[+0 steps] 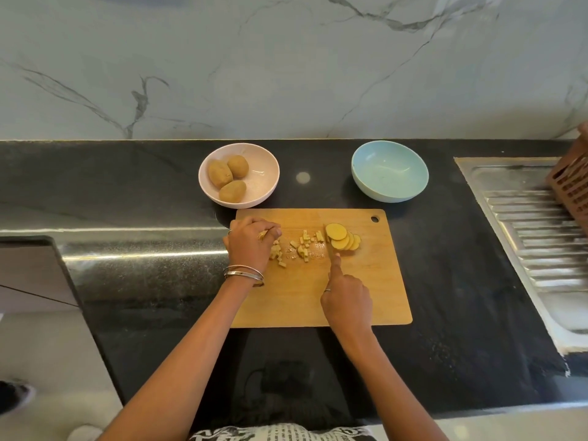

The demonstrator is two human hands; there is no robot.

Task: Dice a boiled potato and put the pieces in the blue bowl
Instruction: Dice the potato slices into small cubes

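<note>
Spanning the view, the dark desk (445, 281) carries a wooden cutting board (366, 297), behind which the blue bowl (390, 170) and a pink bowl (267, 173) of whole potatoes (227, 174) are set. Potato pieces (304, 245) are pinched in the curled left hand (249, 241) — more lie scattered mid-board. A knife (330, 249) is gripped by the right hand (346, 297), forefinger extended along it — blade beside the potato slices (342, 240).

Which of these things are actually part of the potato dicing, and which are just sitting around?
In use:
left hand gathering dice
right hand holding knife
slices
board
blue bowl, holding nothing yet

Just lying about:
pink bowl with three whole potatoes
sink drainer
brown basket
</note>
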